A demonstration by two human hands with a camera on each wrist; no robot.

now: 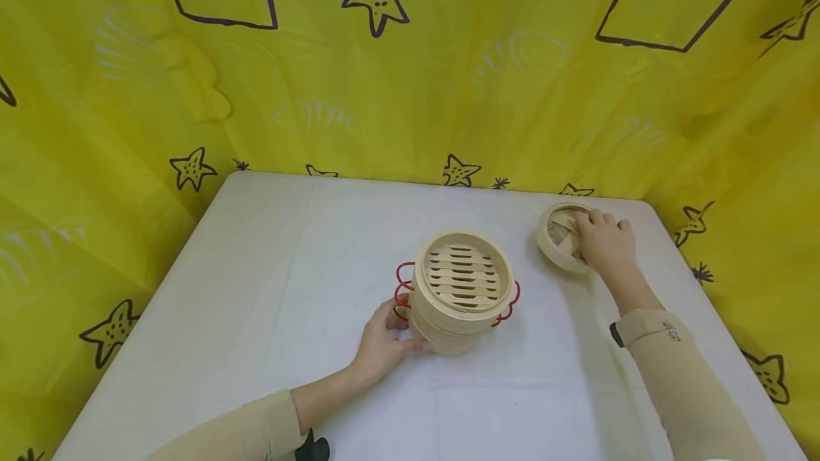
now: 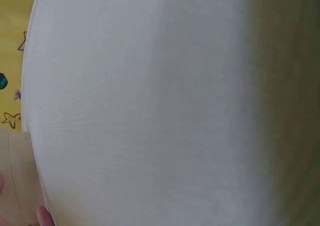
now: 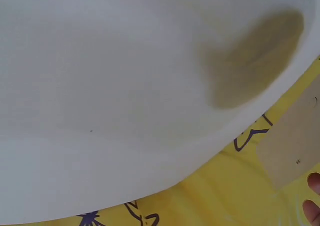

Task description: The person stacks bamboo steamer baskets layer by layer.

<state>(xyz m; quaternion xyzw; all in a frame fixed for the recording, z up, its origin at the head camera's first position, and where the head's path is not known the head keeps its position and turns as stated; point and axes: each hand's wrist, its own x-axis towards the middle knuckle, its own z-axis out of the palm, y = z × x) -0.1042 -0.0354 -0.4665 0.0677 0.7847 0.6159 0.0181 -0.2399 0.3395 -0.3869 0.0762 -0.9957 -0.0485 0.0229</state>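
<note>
A round bamboo steamer stands in the middle of the table, its slatted floor facing up inside the rim. Red cord loops stick out on both sides. My left hand grips the steamer low on its left side, thumb toward the front; the left wrist view catches only part of the bamboo wall and some fingertips. Toward the far right corner, my right hand holds a round bamboo lid by its right side, with woven strips visible inside its rim. Whether the lid touches the table is unclear.
The white-covered table ends in a far edge against a yellow curtain printed with stars and shells. More curtain hangs along the left and right sides.
</note>
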